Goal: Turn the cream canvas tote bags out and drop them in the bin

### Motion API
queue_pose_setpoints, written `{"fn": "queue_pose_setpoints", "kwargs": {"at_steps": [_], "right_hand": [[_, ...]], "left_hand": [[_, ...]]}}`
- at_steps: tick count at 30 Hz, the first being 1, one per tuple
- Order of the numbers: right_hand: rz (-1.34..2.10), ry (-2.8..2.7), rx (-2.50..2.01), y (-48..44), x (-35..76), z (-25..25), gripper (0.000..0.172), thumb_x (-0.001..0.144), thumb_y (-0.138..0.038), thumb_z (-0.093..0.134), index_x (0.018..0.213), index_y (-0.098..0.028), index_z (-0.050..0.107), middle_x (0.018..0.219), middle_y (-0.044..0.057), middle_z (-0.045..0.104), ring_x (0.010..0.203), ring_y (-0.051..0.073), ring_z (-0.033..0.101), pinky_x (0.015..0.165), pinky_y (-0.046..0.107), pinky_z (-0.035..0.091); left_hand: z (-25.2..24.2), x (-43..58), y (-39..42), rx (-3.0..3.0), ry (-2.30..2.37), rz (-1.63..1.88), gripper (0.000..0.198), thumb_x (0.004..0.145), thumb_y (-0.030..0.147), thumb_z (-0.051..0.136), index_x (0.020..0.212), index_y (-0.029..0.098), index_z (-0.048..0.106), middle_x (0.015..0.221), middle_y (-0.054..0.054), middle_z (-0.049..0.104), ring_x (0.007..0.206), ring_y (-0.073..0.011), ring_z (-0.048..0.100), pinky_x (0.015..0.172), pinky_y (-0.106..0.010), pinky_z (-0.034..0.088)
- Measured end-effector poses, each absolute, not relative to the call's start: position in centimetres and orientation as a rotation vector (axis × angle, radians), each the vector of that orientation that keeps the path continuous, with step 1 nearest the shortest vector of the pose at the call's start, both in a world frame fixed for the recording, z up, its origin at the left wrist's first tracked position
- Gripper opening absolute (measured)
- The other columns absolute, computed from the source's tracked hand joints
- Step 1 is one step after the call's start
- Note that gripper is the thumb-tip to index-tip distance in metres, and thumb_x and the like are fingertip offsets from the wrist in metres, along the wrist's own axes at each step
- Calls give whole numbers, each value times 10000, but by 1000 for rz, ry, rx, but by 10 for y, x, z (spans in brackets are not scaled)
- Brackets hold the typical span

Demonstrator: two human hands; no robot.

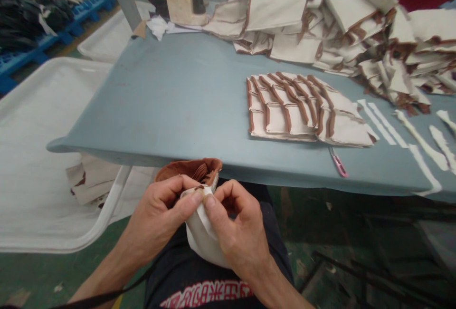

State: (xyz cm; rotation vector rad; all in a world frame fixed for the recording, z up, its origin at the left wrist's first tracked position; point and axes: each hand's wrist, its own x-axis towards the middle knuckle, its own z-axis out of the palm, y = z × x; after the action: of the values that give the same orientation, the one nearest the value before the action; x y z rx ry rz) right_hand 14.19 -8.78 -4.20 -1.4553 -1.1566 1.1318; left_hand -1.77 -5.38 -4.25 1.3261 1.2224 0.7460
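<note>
Just off the table's front edge, above my lap, I hold a cream fabric piece with brown lining (206, 240). My left hand (167, 204) pinches its edge between thumb and fingers. Close beside it, my right hand (238, 223) pinches the same edge, the two thumbs almost meeting. The brown side bulges out behind my fingers toward the table. Part of the cream fabric is hidden under my right hand. On the table ahead to the right lies a stack of overlapping cream pieces with brown edging (288, 119).
The blue-grey table (160, 95) spans the front. A pink-handled tool (338, 164) lies near its edge, with white strips (377, 121) farther right. A heap of cream and brown pieces (285, 9) covers the back. At left stands a white tub (39, 157) with fabric pieces inside.
</note>
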Motion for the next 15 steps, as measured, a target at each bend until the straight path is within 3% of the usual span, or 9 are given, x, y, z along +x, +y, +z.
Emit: {"fn": "queue_pose_setpoints", "kwargs": {"at_steps": [15], "right_hand": [[1340, -1041, -1387, -87, 145, -49, 299, 877, -407, 661, 696, -209, 530, 606, -52, 502, 548, 99, 427, 517, 231, 349]], "left_hand": [[-43, -16, -52, 1354, 1204, 724, 262, 895, 366, 678, 709, 182, 677, 666, 16, 672, 598, -140, 566, 556, -210, 447]]}}
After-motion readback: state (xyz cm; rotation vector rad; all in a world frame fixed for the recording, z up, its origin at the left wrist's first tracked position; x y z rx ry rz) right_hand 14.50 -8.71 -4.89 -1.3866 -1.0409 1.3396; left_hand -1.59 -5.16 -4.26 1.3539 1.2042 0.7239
